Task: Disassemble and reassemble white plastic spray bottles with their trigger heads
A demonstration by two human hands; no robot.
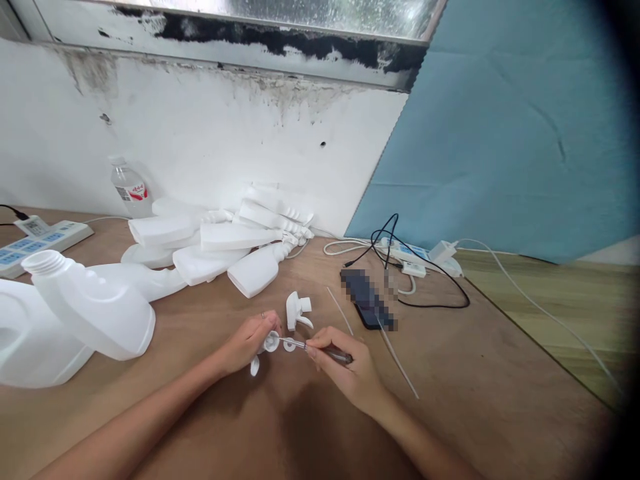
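My left hand is closed around a white trigger spray head, its round collar opening turned to the right and its trigger hanging below. In my right hand is a screwdriver with a dark handle. The thin metal shaft points left, its tip at the collar opening; how deep it reaches I cannot tell. Under the shaft lies a small white ring on the table. Just beyond my hands rests a second trigger spray head. Two thin white tubes, a short one and a longer one, lie to the right.
White plastic bottles are piled toward the wall, with larger white jugs at left. A clear labelled bottle stands behind them. A phone, black cable and power strip are at right; another power strip sits far left.
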